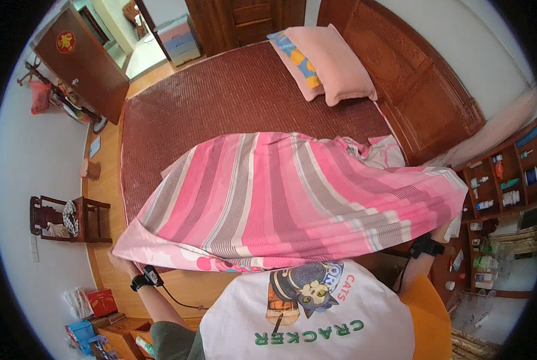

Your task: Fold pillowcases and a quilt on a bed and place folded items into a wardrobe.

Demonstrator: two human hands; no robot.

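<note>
A pink, grey and white striped cloth cover (268,193) is stretched sideways in front of me, over the near part of the bed. My left hand (121,262) grips its left corner, where a pale pink patterned underside is folded up. At the right, my right hand (440,229) is mostly hidden behind the cover's raised right end; only the wrist and part of the hand show. Dark devices on straps sit on both wrists. Beneath and beyond the cover lies a reddish-brown woven bed mat (214,94). A crumpled pink and white cloth (387,150) lies at the cover's far right edge.
Pink pillows (340,63) rest by the wooden headboard (412,72). Right of me stands a shelf unit (493,180) with bottles. At the left are a wooden chair (81,220), a small stool (90,169) and an open door (79,63). Boxes and bags lie at lower left.
</note>
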